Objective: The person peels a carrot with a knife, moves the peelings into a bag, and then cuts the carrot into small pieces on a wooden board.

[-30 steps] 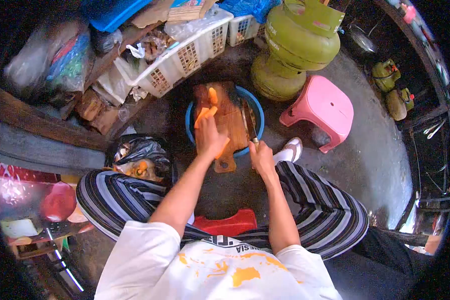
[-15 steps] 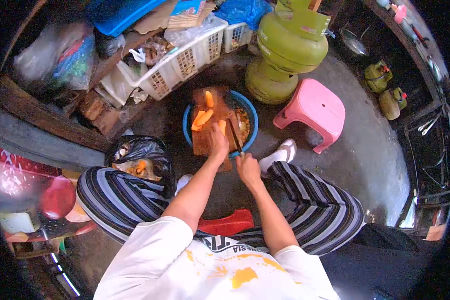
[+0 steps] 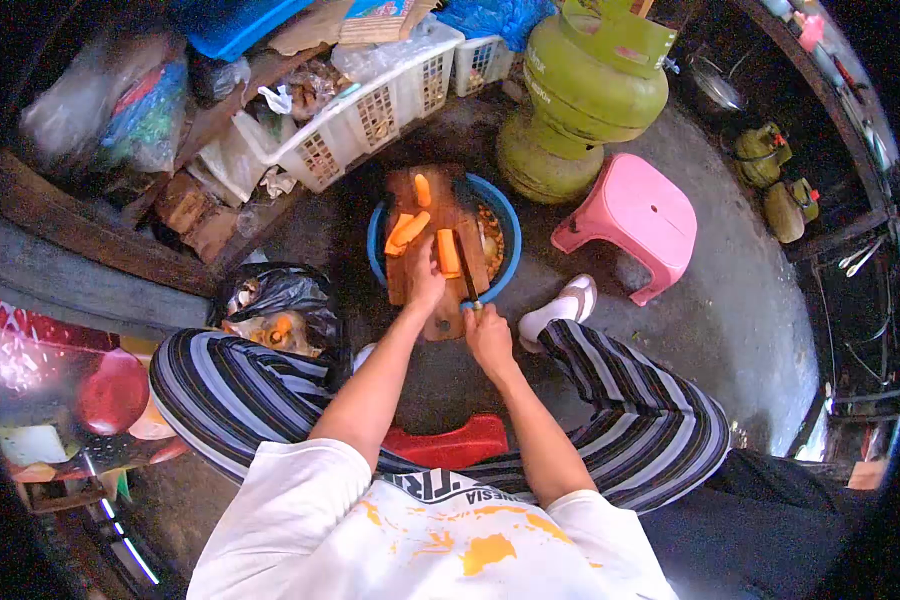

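A wooden cutting board point(image 3: 434, 196) lies across a blue-rimmed basin point(image 3: 513, 262). On it are several orange carrot pieces: one upright in view near the far end point(image 3: 423, 190), some at the left point(image 3: 408, 229), and a thick carrot piece point(image 3: 448, 253) between my hands. My left hand point(image 3: 426, 283) is over the board's left half, just left of the thick piece, its fingers stretched out and holding nothing I can see. My right hand point(image 3: 489, 338) grips the handle of a knife point(image 3: 469, 278), whose blade lies along the right side of that piece. Chopped bits show inside the basin.
A pink stool point(image 3: 642, 215) and stacked green gas cylinders point(image 3: 590, 85) stand to the right. White plastic crates point(image 3: 375, 120) line the back left. A black plastic bag point(image 3: 305, 290) with scraps sits at the left, near my knee.
My left hand has moved left, off the thick carrot piece, which now shows fully. My right hand has shifted slightly, still with the knife. The view has moved a little.
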A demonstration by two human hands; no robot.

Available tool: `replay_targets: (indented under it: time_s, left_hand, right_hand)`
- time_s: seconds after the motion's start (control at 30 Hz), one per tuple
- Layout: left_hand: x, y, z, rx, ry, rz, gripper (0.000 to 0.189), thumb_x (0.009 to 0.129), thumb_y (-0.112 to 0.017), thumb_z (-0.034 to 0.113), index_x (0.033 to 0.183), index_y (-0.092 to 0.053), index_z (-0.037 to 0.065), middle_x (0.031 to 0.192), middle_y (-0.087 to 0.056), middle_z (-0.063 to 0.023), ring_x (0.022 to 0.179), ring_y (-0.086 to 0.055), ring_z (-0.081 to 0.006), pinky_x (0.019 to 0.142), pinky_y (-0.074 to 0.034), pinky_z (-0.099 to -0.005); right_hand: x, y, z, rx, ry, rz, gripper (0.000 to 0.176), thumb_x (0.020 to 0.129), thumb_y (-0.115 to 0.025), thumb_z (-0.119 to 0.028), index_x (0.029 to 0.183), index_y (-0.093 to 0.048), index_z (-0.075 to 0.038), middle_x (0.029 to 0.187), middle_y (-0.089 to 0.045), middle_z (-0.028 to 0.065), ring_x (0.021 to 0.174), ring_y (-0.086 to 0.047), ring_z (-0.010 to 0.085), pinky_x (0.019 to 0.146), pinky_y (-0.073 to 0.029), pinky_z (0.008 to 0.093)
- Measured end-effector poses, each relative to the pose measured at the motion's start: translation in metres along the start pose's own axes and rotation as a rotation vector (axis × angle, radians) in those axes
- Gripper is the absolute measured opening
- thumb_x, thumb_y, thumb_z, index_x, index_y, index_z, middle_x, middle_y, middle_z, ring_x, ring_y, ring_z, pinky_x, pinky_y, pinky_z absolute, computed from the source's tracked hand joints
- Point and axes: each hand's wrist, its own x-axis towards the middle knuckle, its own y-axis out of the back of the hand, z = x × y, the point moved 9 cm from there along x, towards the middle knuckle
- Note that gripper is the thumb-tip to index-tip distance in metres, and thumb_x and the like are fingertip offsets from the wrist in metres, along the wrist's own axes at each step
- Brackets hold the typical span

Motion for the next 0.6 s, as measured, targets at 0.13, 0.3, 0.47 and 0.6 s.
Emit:
replay_targets:
  time_s: [0.13,0.3,0.47,0.6]
  left_hand:
    - [0.001,0.001,0.040,0.225,-0.265,-0.260,0.076,0.069,-0.052,-0.009,0.138,-0.021,0.006,0.143,-0.018,-0.0158,0.132,-0.019,-0.0315,0.107,-0.020,-0.0357]
    - [-0.013,-0.007,0.043,0.227,-0.314,-0.337,0.071,0.076,-0.058,0.001,0.138,-0.022,0.004,0.146,-0.011,-0.0153,0.132,-0.017,-0.0327,0.108,-0.018,-0.0360]
    - [-0.019,-0.013,0.034,0.297,-0.293,-0.345,0.066,0.082,-0.053,0.006,0.138,-0.020,0.005,0.145,-0.010,-0.0156,0.132,-0.019,-0.0336,0.107,-0.022,-0.0369]
    - [-0.022,-0.013,0.035,0.321,-0.334,-0.323,0.062,0.084,-0.051,0.009,0.138,-0.020,0.005,0.146,-0.009,-0.0151,0.131,-0.021,-0.0338,0.106,-0.025,-0.0364]
  right_hand:
    - [0.002,-0.006,0.005,0.072,-0.022,-0.052,0.036,0.086,-0.052,-0.032,0.083,-0.048,0.004,0.069,-0.058,0.0290,0.068,-0.058,0.0453,0.059,-0.047,0.0503]
    - [0.004,-0.009,0.005,0.076,-0.037,-0.088,0.037,0.086,-0.051,-0.032,0.087,-0.048,0.004,0.071,-0.058,0.0296,0.070,-0.058,0.0455,0.062,-0.047,0.0507]
    - [0.004,-0.012,0.006,0.033,-0.065,-0.116,0.038,0.086,-0.050,-0.033,0.089,-0.048,0.005,0.074,-0.059,0.0294,0.072,-0.058,0.0457,0.065,-0.048,0.0505]
    - [0.004,-0.010,0.004,0.022,-0.078,-0.136,0.038,0.086,-0.050,-0.033,0.091,-0.048,0.005,0.076,-0.059,0.0295,0.072,-0.058,0.0454,0.065,-0.047,0.0509]
